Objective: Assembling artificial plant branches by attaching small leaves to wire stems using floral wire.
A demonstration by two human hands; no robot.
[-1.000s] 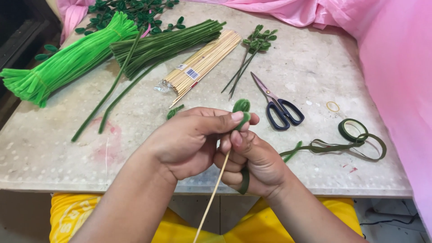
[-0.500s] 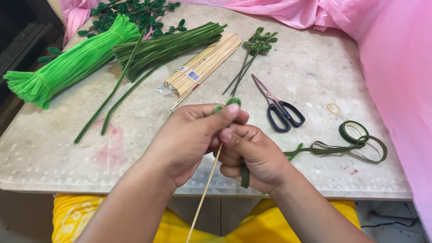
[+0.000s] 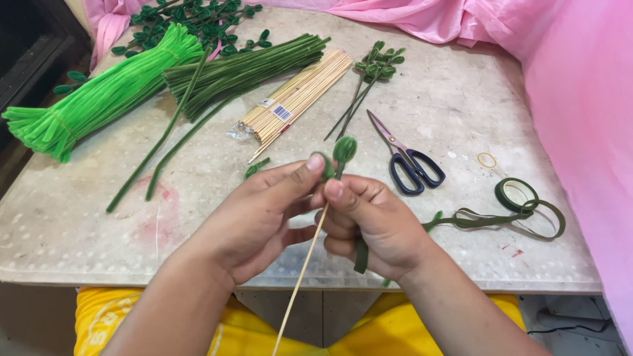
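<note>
Both hands meet above the near edge of the stone table [image 3: 461, 112]. My left hand [image 3: 254, 221] pinches a dark green pipe cleaner [image 3: 344, 150] that is looped at the top of a thin wooden skewer [image 3: 304, 267]. My right hand [image 3: 376, 224] grips the skewer and the pipe cleaner's loose tail, which hangs below the fist. The skewer slants down toward my lap.
On the table lie a bright green pipe cleaner bundle [image 3: 99, 99], a dark green bundle [image 3: 244, 69], a packet of skewers [image 3: 297, 95], small leafy stems [image 3: 369, 72], blue-handled scissors [image 3: 405, 161], a floral tape roll [image 3: 517, 194] with a loose strip, and a rubber band [image 3: 487, 159]. Pink cloth [image 3: 580, 99] hangs at right.
The hands rose slightly and turned the work; the green loop now stands clear above my fingertips, and the skewer tilts more upright.
</note>
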